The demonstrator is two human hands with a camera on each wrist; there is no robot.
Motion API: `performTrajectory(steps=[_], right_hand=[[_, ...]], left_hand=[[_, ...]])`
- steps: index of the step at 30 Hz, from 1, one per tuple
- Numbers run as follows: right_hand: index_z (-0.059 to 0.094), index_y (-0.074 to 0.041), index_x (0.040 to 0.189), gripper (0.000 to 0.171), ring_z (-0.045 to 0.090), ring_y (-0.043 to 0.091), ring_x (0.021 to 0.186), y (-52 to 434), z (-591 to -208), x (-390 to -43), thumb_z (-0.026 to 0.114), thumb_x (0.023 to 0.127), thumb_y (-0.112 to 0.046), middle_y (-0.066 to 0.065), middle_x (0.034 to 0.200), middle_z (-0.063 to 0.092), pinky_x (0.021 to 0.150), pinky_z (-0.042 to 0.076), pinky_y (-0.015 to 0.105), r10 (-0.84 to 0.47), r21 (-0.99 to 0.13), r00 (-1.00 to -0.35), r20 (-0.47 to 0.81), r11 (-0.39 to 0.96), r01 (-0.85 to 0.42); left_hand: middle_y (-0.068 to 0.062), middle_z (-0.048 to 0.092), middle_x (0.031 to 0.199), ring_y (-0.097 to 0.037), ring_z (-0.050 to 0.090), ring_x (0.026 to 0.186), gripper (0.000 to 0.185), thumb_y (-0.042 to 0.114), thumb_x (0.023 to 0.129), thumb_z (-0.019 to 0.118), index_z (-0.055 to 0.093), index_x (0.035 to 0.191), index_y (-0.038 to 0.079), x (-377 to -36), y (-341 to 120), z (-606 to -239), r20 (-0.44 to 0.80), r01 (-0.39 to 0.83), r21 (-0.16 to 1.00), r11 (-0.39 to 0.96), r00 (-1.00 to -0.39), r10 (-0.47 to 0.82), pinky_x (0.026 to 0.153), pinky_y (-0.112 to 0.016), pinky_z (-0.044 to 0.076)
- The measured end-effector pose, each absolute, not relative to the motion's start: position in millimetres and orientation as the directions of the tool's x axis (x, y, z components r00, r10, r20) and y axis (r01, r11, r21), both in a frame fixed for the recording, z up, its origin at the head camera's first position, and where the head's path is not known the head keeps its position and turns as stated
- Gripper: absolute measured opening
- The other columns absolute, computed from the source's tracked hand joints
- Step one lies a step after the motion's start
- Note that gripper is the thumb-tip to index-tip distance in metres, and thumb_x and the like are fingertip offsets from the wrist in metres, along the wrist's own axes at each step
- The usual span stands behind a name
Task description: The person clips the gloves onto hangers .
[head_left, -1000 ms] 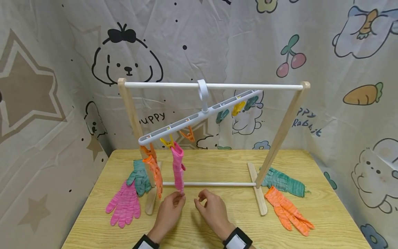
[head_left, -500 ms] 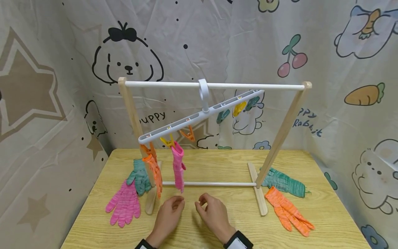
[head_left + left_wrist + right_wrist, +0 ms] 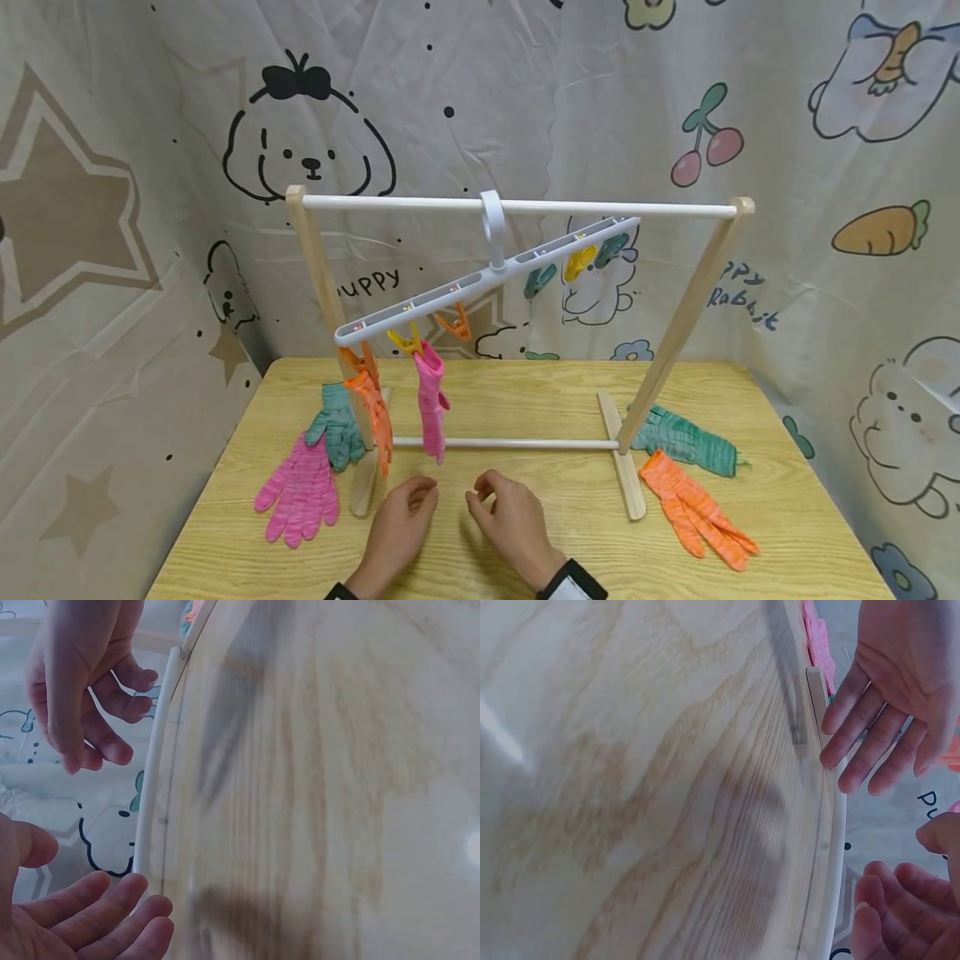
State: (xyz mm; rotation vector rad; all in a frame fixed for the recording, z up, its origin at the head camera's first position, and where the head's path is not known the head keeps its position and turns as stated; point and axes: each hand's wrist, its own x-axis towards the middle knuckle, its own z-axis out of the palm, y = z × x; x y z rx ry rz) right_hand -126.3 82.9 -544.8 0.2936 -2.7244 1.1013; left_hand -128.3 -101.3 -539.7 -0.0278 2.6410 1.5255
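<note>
Tabletop [image 3: 525,400] pale, wood-grained. Left hand [image 3: 397,523] and right hand [image 3: 510,521] are low over it, apart from each other, fingers loosely bent. Grip: both released, nothing in either; wrist views agree.

Nearest the left hand: pink hanging glove [image 3: 431,404], dangling from a yellow clip [image 3: 405,340], its lower tip a little beyond the left fingertips in the head view, not touching. To its left, orange hanging glove [image 3: 375,421] under an orange clip [image 3: 363,365].

Both clips are on a pale hanger bar [image 3: 468,289], set aslant, left end lower in the head view; whether it tilts or is only turned, cannot tell. Its hook [image 3: 492,227] goes over the white top rail [image 3: 405,202] of a wooden-legged rack. Further along the bar: another orange clip [image 3: 454,325], then teal, yellow, teal.

Gloves lying flat. Left of rack: teal glove [image 3: 339,429] overlapping pink glove [image 3: 300,492]. Right: green-teal glove [image 3: 686,439], partly behind the right post [image 3: 678,333]; orange flat glove [image 3: 697,508] nearer the viewer. White lower rail [image 3: 502,443] runs beyond the hands.
</note>
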Motion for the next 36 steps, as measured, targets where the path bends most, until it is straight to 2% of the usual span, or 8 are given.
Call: performTrajectory(steps=[7,16,24,36], right_hand=[[0.068,-0.016,0.088,0.011,0.049,-0.009,0.056,77.4,-545.4,-123.8,0.072,0.090,-0.025,-0.008,0.077,0.072,0.052,0.039,0.016,-0.115,-0.658,-0.963,0.245,0.710,-0.252],[0.068,-0.017,0.088,0.011,0.051,-0.009,0.056,72.3,-547.2,-121.8,0.073,0.090,-0.027,-0.009,0.076,0.072,0.053,0.039,0.015,-0.131,-0.655,-0.963,0.237,0.710,-0.258],[0.067,-0.018,0.083,0.011,0.050,-0.009,0.056,68.3,-552.1,-124.1,0.072,0.089,-0.026,-0.009,0.075,0.072,0.054,0.039,0.015,-0.179,-0.612,-0.950,0.255,0.731,-0.302],[0.068,-0.017,0.085,0.011,0.049,-0.009,0.056,61.8,-551.9,-122.1,0.072,0.090,-0.026,-0.010,0.075,0.071,0.053,0.039,0.015,-0.222,-0.621,-0.949,0.225,0.717,-0.315]], left_hand=[[-0.013,0.075,0.108,-0.024,0.072,0.099,0.027,0.018,0.101,0.059,0.069,0.117,-0.001,-124.3,-105.3,-542.8,-0.094,-0.075,0.869,0.488,-0.996,0.014,0.087,-0.042,0.058],[-0.010,0.075,0.104,-0.017,0.070,0.097,0.028,0.019,0.101,0.059,0.070,0.118,0.000,-123.6,-111.3,-542.8,-0.103,-0.103,0.867,0.487,-0.994,-0.026,0.083,-0.029,0.055],[-0.011,0.075,0.107,-0.020,0.071,0.100,0.029,0.019,0.101,0.058,0.069,0.120,-0.001,-123.0,-118.5,-542.8,-0.124,-0.124,0.859,0.496,-0.992,-0.033,0.087,-0.035,0.057],[-0.010,0.076,0.105,-0.021,0.072,0.100,0.028,0.021,0.101,0.059,0.070,0.118,0.001,-122.9,-127.4,-543.5,-0.103,-0.133,0.849,0.511,-0.991,-0.086,0.086,-0.034,0.058]])
